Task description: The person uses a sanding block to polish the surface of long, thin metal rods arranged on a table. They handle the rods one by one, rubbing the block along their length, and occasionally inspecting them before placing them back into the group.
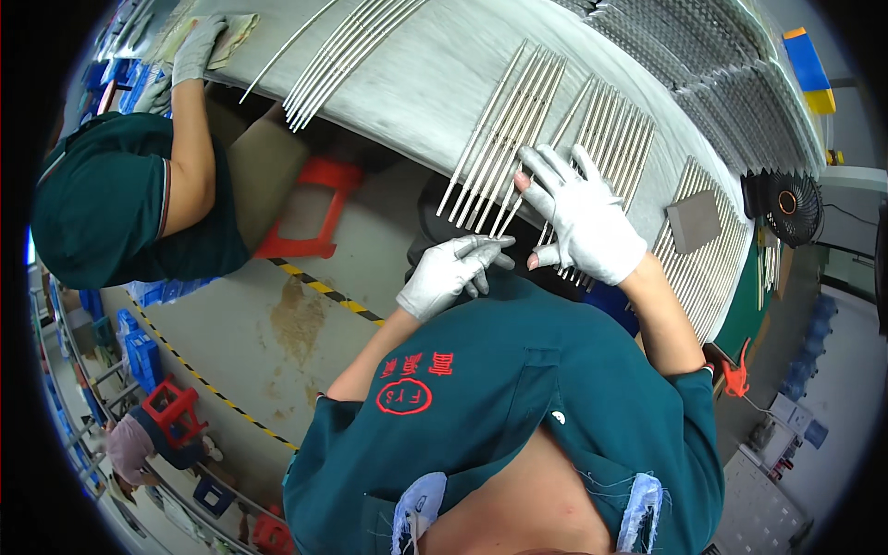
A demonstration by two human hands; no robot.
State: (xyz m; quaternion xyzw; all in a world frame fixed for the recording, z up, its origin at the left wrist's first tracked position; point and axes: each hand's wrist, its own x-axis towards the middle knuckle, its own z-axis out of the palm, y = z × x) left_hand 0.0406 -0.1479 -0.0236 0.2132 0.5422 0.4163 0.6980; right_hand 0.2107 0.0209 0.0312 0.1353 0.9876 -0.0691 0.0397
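Note:
Thin metal rods lie side by side in groups on the grey table, their near ends reaching over its front edge. My left hand, in a white glove, is at the near end of one rod, fingers bent together around its tip. Above the neighbouring group of metal rods, my right hand is spread open, with fingertips over the rods. Its glove leaves two fingertips bare. The right hand covers part of the rods beneath it.
A grey block rests on more rods at the right. Stacked grey textured trays line the table's far side, near a black fan. At the left, a co-worker's gloved hand touches a cloth, near a red stool.

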